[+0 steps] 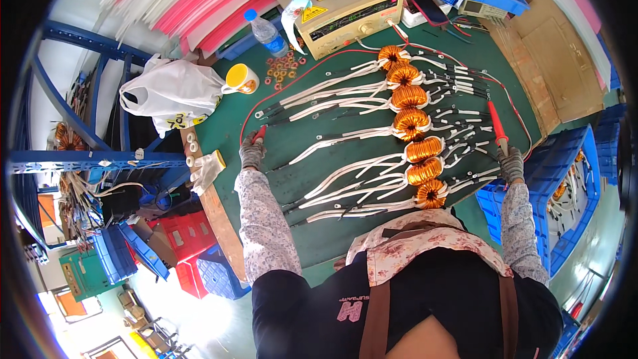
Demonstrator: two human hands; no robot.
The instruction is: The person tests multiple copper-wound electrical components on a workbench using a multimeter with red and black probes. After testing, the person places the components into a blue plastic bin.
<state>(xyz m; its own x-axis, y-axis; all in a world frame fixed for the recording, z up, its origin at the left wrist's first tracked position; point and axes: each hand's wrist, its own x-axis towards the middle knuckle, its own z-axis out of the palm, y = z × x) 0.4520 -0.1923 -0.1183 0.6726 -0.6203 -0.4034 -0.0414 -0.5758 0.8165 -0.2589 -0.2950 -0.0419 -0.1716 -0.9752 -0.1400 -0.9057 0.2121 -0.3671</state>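
Observation:
My left hand point(252, 152), in a grey glove, is closed around a small red test probe point(260, 134) left of the coils. A longer red test probe point(496, 119) is gripped in my gloved right hand point(511, 165), beside the lead ends on the right. Several copper-wound toroidal coils point(410, 124) lie in a column down the table's middle. White-sleeved leads point(339, 139) with dark or metal ends fan out from them to both sides. A red wire point(292, 74) loops from the beige bench tester point(355, 24) toward my left hand. Neither probe's tip shows clearly.
Beyond the coils, a water bottle point(267, 34), a yellow mug point(240, 78) and small rings point(284, 68) stand on the green table point(319, 179). A white plastic bag point(174, 93) sits left; a blue crate point(565, 193) of coils is at right. A phone point(426, 6) lies behind.

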